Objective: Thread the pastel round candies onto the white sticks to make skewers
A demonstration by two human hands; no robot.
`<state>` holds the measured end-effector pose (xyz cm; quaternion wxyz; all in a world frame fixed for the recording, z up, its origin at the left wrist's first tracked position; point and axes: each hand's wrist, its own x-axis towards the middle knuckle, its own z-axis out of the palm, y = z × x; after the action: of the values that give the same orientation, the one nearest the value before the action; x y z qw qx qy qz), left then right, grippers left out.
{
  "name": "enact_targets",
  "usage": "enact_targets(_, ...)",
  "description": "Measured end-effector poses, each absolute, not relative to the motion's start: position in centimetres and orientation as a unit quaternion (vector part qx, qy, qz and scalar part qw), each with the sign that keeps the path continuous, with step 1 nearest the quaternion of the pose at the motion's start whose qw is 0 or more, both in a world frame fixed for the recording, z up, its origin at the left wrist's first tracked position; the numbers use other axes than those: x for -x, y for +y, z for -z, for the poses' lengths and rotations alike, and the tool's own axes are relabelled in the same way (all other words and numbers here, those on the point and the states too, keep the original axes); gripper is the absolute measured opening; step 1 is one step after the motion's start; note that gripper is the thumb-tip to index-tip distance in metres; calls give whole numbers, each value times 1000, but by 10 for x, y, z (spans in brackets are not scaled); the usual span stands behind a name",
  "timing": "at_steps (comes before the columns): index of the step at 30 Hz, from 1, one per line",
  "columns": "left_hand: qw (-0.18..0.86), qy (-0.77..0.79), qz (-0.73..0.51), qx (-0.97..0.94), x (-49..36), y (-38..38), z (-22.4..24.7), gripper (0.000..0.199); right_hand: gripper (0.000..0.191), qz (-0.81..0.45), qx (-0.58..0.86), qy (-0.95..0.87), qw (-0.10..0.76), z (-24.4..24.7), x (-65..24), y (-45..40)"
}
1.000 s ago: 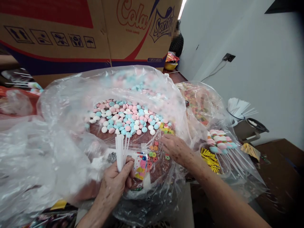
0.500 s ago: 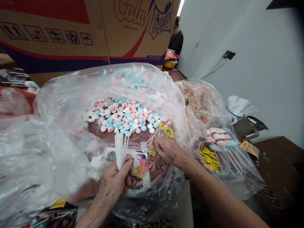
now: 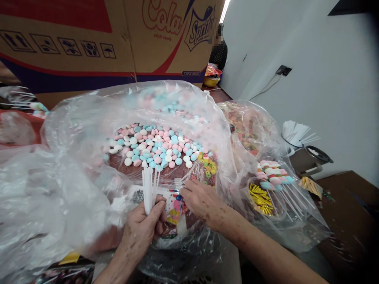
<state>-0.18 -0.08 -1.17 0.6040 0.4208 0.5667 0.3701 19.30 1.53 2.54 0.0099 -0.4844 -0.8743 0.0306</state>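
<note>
My left hand (image 3: 145, 223) is closed round a bundle of white sticks (image 3: 148, 187) that stand upright, with a white and a blue candy near their tops. To its right, my right hand (image 3: 201, 199) has its fingers pinched together; whatever they hold is hidden. It hovers over small red gummy rings and a printed card (image 3: 174, 205) under clear plastic. Just beyond it lie yellow and green gummy rings (image 3: 209, 165). Pink, white and blue marshmallow discs (image 3: 154, 144) spread out behind the sticks, partly inside a large clear plastic bag (image 3: 77, 114).
A big cardboard box (image 3: 118, 43) stands at the back. On the right are finished marshmallow skewers (image 3: 274, 173), gold twist ties (image 3: 260, 198), a bag of gummy rings (image 3: 244, 122) and a grey jug (image 3: 308, 159) near more white sticks (image 3: 297, 132). Another person (image 3: 219, 51) is in the background.
My right hand has moved left from the gummy rings, closer to the sticks. My left hand keeps its grip on the sticks in nearly the same place.
</note>
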Motion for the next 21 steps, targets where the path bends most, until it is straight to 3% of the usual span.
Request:
enact_targets(8, 585, 572, -370, -440, 4, -1, 13, 41, 7, -129, 544, -828, -29, -44, -184, 14)
enact_targets(15, 579, 579, -365, -443, 1, -1, 5, 40, 12, -143, 565, -813, -8, -39, -183, 9)
enact_targets(18, 587, 585, -357, -431, 1, -1, 3, 41, 13, -146, 565, -812, 23, -32, -183, 7)
enact_targets(21, 589, 583, -357, -431, 1, -1, 4, 42, 11, -142, 564, -805, 114, -27, -191, 10)
